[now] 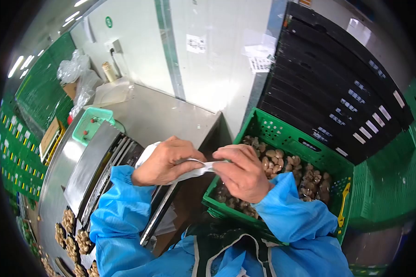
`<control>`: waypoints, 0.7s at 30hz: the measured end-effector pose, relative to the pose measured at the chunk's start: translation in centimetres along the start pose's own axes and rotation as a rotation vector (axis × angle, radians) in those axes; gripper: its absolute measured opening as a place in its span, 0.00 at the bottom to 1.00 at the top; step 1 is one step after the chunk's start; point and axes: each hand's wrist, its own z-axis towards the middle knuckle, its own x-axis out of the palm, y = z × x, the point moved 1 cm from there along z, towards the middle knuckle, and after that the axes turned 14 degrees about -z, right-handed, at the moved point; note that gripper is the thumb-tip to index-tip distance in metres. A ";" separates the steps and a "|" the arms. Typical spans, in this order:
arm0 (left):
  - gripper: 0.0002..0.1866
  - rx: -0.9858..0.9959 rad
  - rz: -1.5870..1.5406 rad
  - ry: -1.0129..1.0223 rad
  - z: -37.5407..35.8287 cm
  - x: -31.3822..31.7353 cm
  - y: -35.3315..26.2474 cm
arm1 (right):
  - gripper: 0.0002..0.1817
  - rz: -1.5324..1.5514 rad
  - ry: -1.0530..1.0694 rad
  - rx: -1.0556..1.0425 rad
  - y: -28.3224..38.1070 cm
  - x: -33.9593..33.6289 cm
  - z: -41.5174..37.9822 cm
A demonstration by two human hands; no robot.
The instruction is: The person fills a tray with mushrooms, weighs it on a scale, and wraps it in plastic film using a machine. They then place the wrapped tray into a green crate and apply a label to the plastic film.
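Observation:
A thin white sheet (201,171), paper-like and crumpled into a strip, stretches between my two hands in front of my body. My left hand (168,161) is closed on it, thumb along the top, and more of the white material shows behind the knuckles. My right hand (243,171) pinches the strip's other end between thumb and fingers. Below and behind my right hand is a green crate (291,134) filled with brown mushrooms (273,161), some under clear wrap. Blue sleeves cover both forearms.
At left, a metal machine (90,171) carries dark trays of mushroom clusters (69,235). A light green control box (93,124) with red buttons sits behind it. Black crates (328,78) are stacked at right, and a metal table (171,115) meets the white wall.

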 end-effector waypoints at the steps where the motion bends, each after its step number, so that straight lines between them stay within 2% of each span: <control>1: 0.06 0.009 -0.015 0.013 0.1 0.0 0.2 | 0.10 0.029 0.008 0.012 0.0 -0.2 0.0; 3: 0.07 0.002 0.042 -0.090 0.1 -0.2 0.6 | 0.08 0.234 0.024 0.165 -0.9 -1.1 -0.4; 5: 0.07 -0.043 0.178 -0.135 -0.4 -0.7 0.4 | 0.05 0.411 -0.008 0.540 -5.0 -1.8 -1.8; 7: 0.07 -0.119 0.196 -0.163 -1.3 -1.2 0.7 | 0.01 0.416 0.117 0.839 -12.2 -1.2 -5.1; 9: 0.08 -0.122 0.206 -0.154 -1.8 -1.5 0.5 | 0.02 0.337 0.292 1.086 -19.4 1.3 -11.5; 11: 0.09 -0.139 0.276 -0.138 -2.2 -1.5 0.4 | 0.02 0.299 0.305 1.046 -23.9 4.2 -16.3; 15: 0.09 -0.131 0.331 -0.096 -2.2 -1.3 -0.2 | 0.01 0.154 0.438 1.019 -29.1 8.3 -19.3; 17: 0.10 -0.145 0.340 -0.100 -2.3 -1.0 -0.2 | 0.03 -0.034 0.427 0.889 -30.4 9.9 -19.9; 18: 0.10 -0.148 0.346 -0.117 -2.6 -0.9 0.0 | 0.03 -0.025 0.429 0.888 -30.8 10.4 -20.0; 20: 0.10 -0.185 0.358 -0.128 -2.8 -1.0 0.3 | 0.06 -0.183 0.575 0.862 -31.1 11.6 -20.1; 21: 0.10 -0.205 0.366 -0.137 -2.8 -0.9 0.4 | 0.06 -0.166 0.584 0.848 -31.0 12.1 -20.1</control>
